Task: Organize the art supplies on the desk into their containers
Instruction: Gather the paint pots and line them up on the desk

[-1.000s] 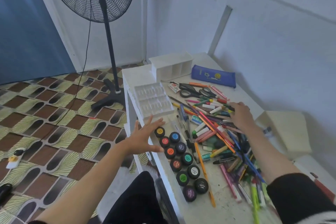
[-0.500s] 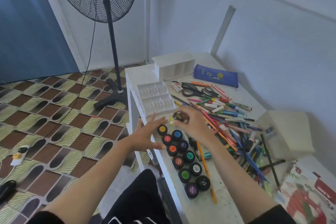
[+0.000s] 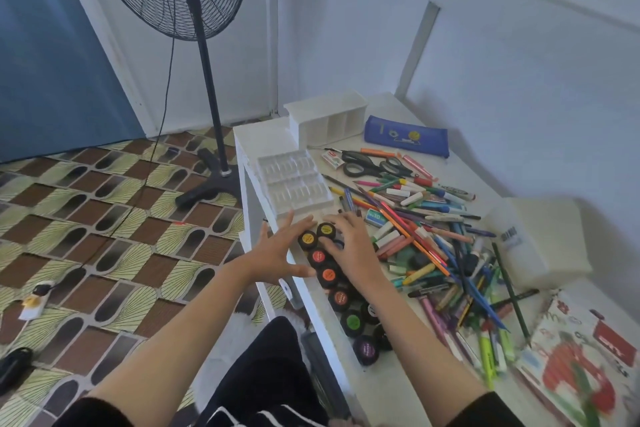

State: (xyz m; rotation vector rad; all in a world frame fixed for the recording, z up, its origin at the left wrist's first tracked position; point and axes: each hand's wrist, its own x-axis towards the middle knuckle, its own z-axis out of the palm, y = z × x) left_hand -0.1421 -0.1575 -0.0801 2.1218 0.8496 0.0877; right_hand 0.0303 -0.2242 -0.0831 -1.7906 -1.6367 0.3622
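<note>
We are spreading our left hand wide at the desk's left edge. Its grip is holding nothing, and the thumb is touching the side of the paint jars. Our right hand is lying over the top end of the same jars, its fingers reaching past a yellow-lidded jar. We cannot tell whether that grip is pinching the jar or only resting on it.

The jars are black with coloured lids: yellow, red, orange, green and purple. They are running in a loose double row from the frame's centre toward the lower right. Just above the hands a clear tray is lying flat. Right of centre, pens and pencils are sprawling in a heap with scissors at its upper edge. A white organiser and a blue pencil case are sitting above those.
</note>
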